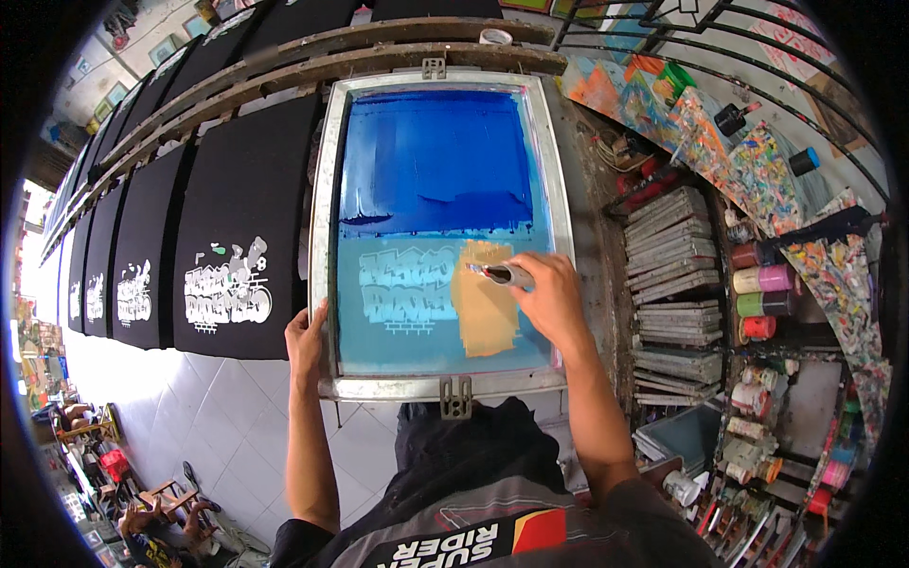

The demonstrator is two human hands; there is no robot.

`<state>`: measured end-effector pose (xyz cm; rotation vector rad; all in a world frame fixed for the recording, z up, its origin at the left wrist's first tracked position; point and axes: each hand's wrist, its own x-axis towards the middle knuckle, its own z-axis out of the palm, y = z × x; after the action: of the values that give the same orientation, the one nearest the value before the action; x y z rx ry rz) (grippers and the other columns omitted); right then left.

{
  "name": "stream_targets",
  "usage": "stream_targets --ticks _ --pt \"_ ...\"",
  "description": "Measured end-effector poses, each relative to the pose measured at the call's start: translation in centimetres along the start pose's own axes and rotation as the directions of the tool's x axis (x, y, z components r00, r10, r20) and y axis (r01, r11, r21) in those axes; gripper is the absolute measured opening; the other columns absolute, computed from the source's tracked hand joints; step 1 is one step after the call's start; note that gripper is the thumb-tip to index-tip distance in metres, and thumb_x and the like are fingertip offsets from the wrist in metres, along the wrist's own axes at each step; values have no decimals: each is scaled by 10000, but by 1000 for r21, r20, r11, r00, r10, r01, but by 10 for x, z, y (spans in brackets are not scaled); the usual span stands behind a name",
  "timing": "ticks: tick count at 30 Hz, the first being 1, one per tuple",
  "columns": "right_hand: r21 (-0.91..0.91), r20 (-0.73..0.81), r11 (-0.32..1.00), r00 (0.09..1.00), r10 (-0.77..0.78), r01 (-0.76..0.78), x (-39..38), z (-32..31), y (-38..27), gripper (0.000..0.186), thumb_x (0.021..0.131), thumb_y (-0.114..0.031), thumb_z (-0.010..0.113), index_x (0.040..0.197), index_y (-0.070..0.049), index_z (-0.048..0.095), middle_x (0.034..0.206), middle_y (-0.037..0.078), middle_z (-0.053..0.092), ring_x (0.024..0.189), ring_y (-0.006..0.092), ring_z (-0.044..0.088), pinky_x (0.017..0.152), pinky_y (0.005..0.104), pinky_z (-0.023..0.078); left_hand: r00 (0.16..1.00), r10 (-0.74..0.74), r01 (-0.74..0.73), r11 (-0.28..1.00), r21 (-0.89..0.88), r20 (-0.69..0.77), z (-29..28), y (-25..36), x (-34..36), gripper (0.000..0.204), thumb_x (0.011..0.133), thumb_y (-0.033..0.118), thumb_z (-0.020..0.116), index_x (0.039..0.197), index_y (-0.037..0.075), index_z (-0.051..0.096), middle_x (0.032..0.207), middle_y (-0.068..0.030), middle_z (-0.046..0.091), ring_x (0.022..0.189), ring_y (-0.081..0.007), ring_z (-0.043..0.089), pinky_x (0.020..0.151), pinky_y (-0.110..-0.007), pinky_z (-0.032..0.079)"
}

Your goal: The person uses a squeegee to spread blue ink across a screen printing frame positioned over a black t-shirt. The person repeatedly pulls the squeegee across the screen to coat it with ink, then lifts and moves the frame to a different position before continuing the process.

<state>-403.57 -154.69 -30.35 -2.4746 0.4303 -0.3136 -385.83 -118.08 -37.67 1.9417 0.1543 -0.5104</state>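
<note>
A silver-framed printing screen lies before me. Deep blue ink covers the upper part of its mesh. The lower part is teal, with a pale lettering stencil. A tan patch with uneven edges covers the stencil's right side; its material is unclear. My left hand grips the frame's lower left side. My right hand is closed round a small grey tool with a dark, silvery-tipped end over the tan patch. Its exact kind cannot be made out.
Black cloth panels with white prints hang in a row at left. Metal hinge clamps sit at the frame's near and far edges. Stacked grey frames and paint jars stand at right. Another person is at lower left.
</note>
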Motion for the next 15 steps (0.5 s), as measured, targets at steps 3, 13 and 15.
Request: stream_targets --ticks 3,13,15 --pt "-64 -69 997 996 -50 45 8 11 -5 307 732 21 764 1022 -68 716 1001 113 738 996 366 660 958 453 467 999 27 -27 1000 -2 -47 -2 -6 3 474 945 374 775 1114 -68 747 871 -29 703 762 -77 574 694 -247 455" --pt "892 -227 433 702 675 -128 -28 15 80 420 951 -304 753 1237 -6 675 1175 76 711 1111 223 659 999 377 496 999 -44 44 994 -100 3 0 6 0 486 943 339 781 1192 -74 722 913 -51 721 775 -84 604 715 -246 476" --pt "958 -228 285 647 727 17 -37 25 107 458 979 -333 718 1297 -13 638 1247 80 677 1177 221 627 1049 375 463 992 -114 119 989 -86 56 -3 16 -1 473 962 346 758 1185 -68 719 910 -49 716 780 -79 607 711 -243 479"
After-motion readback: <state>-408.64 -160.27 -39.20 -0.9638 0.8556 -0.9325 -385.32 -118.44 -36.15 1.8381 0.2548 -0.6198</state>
